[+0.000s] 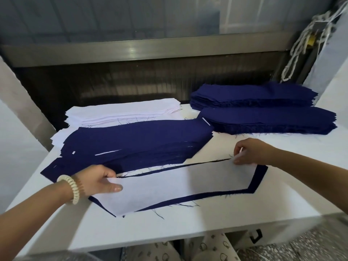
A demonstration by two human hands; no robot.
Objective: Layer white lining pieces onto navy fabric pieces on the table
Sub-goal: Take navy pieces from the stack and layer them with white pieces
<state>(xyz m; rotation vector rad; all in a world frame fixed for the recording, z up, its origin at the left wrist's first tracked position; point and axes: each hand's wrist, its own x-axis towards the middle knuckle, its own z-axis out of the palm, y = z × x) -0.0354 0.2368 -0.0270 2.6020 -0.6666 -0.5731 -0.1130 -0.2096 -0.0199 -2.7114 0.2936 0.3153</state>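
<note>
A white lining piece (169, 187) is spread flat over a navy fabric piece (260, 176) at the near middle of the table (207, 227), with a navy margin left showing along the near and right edges. Its left end is pinched by the left hand (98, 182), thumb on top and fingers curled under. Its far right corner is nipped between the curled fingertips of the right hand (248, 151). Just behind, a slanted navy pile (135, 142) is seen, with white slivers peeping through. Further back on the left, a white lining stack (122, 112) is set. At the far right, two navy stacks (269, 119) are laid side by side. A pale coiled band (73, 189) is worn on the left wrist.
</note>
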